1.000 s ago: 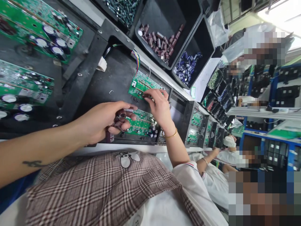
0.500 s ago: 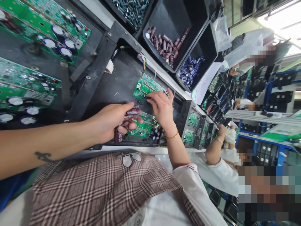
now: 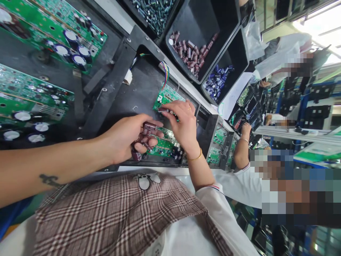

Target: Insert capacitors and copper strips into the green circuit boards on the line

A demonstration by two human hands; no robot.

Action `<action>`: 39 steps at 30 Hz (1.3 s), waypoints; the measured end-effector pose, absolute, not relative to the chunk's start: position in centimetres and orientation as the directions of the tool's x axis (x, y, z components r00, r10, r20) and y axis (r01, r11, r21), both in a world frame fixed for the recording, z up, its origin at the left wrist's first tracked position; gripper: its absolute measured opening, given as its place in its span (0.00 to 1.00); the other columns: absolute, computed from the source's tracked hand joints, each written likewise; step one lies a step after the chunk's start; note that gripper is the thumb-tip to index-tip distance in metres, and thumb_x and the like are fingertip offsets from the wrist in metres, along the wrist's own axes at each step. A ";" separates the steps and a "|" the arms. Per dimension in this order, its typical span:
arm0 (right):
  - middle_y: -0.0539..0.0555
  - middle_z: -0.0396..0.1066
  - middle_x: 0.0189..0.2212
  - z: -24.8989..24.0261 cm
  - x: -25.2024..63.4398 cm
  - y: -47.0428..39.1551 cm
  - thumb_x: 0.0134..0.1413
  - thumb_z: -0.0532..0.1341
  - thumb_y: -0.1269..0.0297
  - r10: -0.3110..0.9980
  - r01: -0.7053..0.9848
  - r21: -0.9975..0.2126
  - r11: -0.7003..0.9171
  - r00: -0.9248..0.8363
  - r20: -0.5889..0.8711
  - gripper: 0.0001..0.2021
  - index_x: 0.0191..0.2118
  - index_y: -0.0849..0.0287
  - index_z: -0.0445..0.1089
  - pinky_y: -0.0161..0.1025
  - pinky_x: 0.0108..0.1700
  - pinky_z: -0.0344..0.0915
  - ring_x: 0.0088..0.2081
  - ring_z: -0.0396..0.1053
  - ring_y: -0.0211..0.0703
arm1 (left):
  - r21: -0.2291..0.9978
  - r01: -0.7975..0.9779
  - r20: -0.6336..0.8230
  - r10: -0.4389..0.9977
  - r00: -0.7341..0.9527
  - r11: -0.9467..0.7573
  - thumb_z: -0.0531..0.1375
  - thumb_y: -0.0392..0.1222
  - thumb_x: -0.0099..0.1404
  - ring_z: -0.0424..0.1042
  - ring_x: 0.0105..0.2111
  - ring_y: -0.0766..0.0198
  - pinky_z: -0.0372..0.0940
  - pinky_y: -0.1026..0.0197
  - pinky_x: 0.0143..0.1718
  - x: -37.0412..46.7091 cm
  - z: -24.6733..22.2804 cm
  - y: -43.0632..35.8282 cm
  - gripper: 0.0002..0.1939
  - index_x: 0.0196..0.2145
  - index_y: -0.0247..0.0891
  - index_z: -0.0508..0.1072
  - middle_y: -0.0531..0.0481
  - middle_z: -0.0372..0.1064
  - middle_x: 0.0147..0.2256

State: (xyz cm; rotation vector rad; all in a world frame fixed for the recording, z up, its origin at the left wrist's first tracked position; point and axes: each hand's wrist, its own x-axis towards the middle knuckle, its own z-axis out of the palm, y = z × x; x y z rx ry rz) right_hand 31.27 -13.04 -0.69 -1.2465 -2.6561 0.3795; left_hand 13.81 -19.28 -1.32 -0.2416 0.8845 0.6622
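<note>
My left hand (image 3: 125,137) is curled around several brown cylindrical capacitors (image 3: 150,126), some jutting out between the fingers. It hovers by the lower green circuit board (image 3: 162,151), partly covering it. Between the thumb and fingertips of my right hand (image 3: 185,124) is one brown capacitor (image 3: 163,110), lying roughly sideways. That hand is over the upper green circuit board (image 3: 170,93) and hides its right part. Whether the capacitor touches the board I cannot tell. Both boards lie in a black fixture tray (image 3: 121,103).
Behind the tray stand black bins: one with brown capacitors (image 3: 190,53), one with blue capacitors (image 3: 217,83), one with dark green parts (image 3: 151,14). Populated boards (image 3: 53,32) lie at left. A co-worker's arm (image 3: 242,149) reaches toward farther bins at right.
My right hand has shifted slightly left over the upper board, and its pinched capacitor shows more plainly. The left hand has barely moved. The co-worker's arm has gone up toward the bins.
</note>
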 end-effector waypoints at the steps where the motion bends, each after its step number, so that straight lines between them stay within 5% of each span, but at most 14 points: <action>1: 0.50 0.80 0.44 -1.2 31.2 -12.7 0.70 0.60 0.63 0.780 0.738 -0.282 0.614 -0.621 0.074 0.07 0.45 0.50 0.77 0.53 0.69 0.53 0.53 0.73 0.44 | 0.066 -0.617 -0.781 0.425 0.458 0.784 0.57 0.35 0.64 0.62 0.13 0.69 0.43 0.72 0.08 13.8 -1.4 -19.3 0.08 0.37 0.31 0.75 0.44 0.71 0.25; 7: 0.50 0.80 0.45 -2.6 31.0 -11.9 0.72 0.57 0.65 0.762 0.739 -0.200 0.644 -0.642 0.083 0.09 0.46 0.49 0.76 0.54 0.70 0.52 0.53 0.73 0.45 | 0.086 -0.599 -0.787 0.423 0.449 0.796 0.56 0.35 0.59 0.63 0.14 0.68 0.43 0.71 0.09 13.6 -1.4 -19.5 0.06 0.30 0.31 0.73 0.36 0.74 0.27; 17: 0.52 0.78 0.48 -2.7 31.2 -12.0 0.73 0.53 0.67 0.647 0.640 -0.098 0.762 -0.759 0.073 0.13 0.51 0.49 0.74 0.66 0.75 0.40 0.59 0.69 0.47 | 0.129 -0.576 -0.766 0.450 0.459 0.807 0.54 0.38 0.72 0.62 0.15 0.71 0.44 0.73 0.09 13.4 -1.0 -19.7 0.13 0.30 0.32 0.71 0.41 0.72 0.26; 24: 0.49 0.76 0.53 -1.4 31.3 -12.4 0.75 0.53 0.63 0.626 0.617 -0.107 0.780 -0.773 0.102 0.13 0.55 0.46 0.72 0.59 0.74 0.50 0.61 0.67 0.45 | 0.169 -0.506 -0.829 0.400 0.391 0.846 0.54 0.47 0.74 0.59 0.13 0.71 0.41 0.74 0.09 13.6 -0.1 -19.3 0.14 0.31 0.39 0.65 0.51 0.62 0.21; 30: 0.50 0.77 0.50 2.9 34.2 -20.4 0.73 0.56 0.65 0.673 0.639 -0.234 0.733 -0.731 0.112 0.12 0.54 0.48 0.73 0.49 0.67 0.59 0.54 0.72 0.42 | 0.107 -0.407 -0.747 0.343 0.569 0.907 0.52 0.49 0.75 0.56 0.13 0.73 0.39 0.76 0.09 15.9 1.5 -22.6 0.19 0.28 0.37 0.64 0.52 0.60 0.22; 33: 0.51 0.80 0.46 1.9 37.0 -23.7 0.72 0.57 0.65 0.793 0.752 -0.262 0.605 -0.598 0.115 0.10 0.50 0.52 0.75 0.49 0.65 0.59 0.50 0.74 0.42 | -0.011 -0.373 -0.728 0.248 0.639 0.928 0.54 0.46 0.73 0.67 0.18 0.66 0.54 0.71 0.09 17.8 0.7 -25.9 0.14 0.34 0.35 0.70 0.47 0.67 0.27; 36: 0.50 0.81 0.44 -0.5 39.0 -25.3 0.72 0.57 0.64 0.828 0.789 -0.275 0.550 -0.558 0.056 0.08 0.48 0.52 0.74 0.52 0.68 0.56 0.49 0.75 0.41 | -0.080 -0.313 -0.702 0.169 0.692 0.946 0.56 0.37 0.71 0.77 0.29 0.59 0.74 0.62 0.23 19.1 -0.8 -28.6 0.08 0.36 0.32 0.73 0.41 0.73 0.35; 39: 0.50 0.81 0.45 -1.8 39.5 -25.7 0.73 0.56 0.64 0.829 0.795 -0.270 0.544 -0.559 0.024 0.09 0.48 0.52 0.75 0.54 0.71 0.51 0.51 0.75 0.41 | -0.010 -0.316 -0.691 0.222 0.688 0.949 0.58 0.34 0.69 0.78 0.33 0.59 0.76 0.62 0.27 19.5 -1.8 -29.9 0.07 0.40 0.29 0.76 0.38 0.75 0.39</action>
